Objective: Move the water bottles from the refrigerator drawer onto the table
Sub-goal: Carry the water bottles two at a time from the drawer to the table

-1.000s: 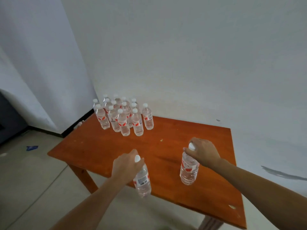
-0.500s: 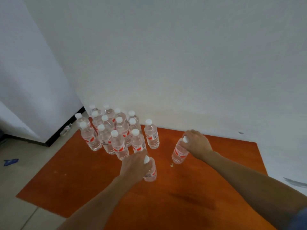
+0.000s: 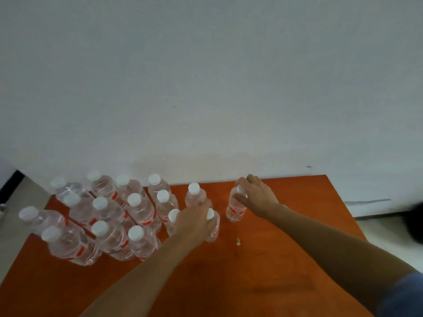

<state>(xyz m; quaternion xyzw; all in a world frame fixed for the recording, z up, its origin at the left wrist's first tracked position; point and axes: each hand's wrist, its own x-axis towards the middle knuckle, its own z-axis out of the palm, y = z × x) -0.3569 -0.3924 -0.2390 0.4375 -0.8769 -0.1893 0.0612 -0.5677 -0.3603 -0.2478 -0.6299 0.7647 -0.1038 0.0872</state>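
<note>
The red-and-white labels on the water bottles (image 3: 142, 211) are too blurred to read.

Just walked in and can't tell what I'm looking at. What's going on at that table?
A person is setting water bottles on an orange-brown table. The left hand grips the top of one bottle at the right edge of a standing cluster of bottles. The right hand holds the cap end of another bottle, a little apart to the right. Both held bottles are upright and seem to rest on the tabletop.
</note>
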